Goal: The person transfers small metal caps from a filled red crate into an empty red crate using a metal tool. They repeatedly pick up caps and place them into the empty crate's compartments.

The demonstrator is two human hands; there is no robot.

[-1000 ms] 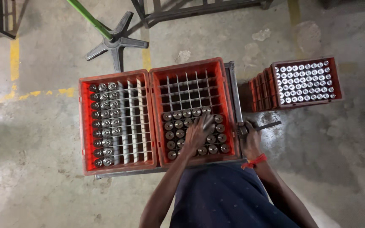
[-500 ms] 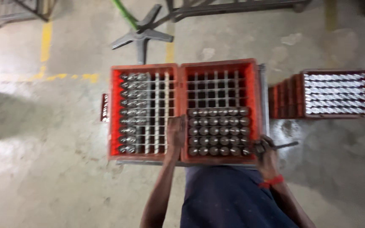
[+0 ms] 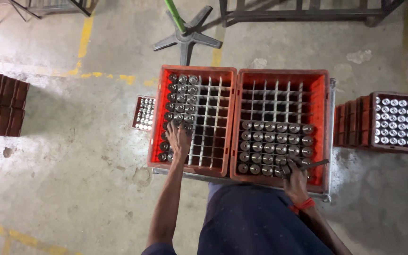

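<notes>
A stained, scuffed concrete floor (image 3: 72, 156) with worn yellow paint lines fills the frame, and we're looking straight down on it. At the bottom centre, the person's dark blue garment (image 3: 256, 222) sits close to the near edge of two red crates set side by side on a low metal frame (image 3: 329, 141). At lower right, the right hand (image 3: 296, 177), a red band at its wrist, is curled shut around a dark metal rod-like tool (image 3: 315, 164) that pokes out toward the right, right over the near corner of the right crate (image 3: 327, 108); that crate's near rows are packed with round metal cylinders (image 3: 275, 146), its far rows bare grid. Over at lower centre-left, the left arm stretches forward and the left hand (image 3: 179, 141) lies palm down in the left crate (image 3: 159, 118), fingers spread a little and pressed onto the tops of the shiny metal parts (image 3: 180, 89) standing in the left-hand columns of its white divider grid; whether they are pinching any single piece I can't tell. Beyond that crate, just left of it, a small red tray of silvery parts (image 3: 143, 113) lies on the floor. At the right edge, a stack of red trays (image 3: 400, 123) is topped with silvery pieces. Far left, dark red crates (image 3: 1, 101); at top centre, a black star-shaped base (image 3: 187, 40) with a green pole.
</notes>
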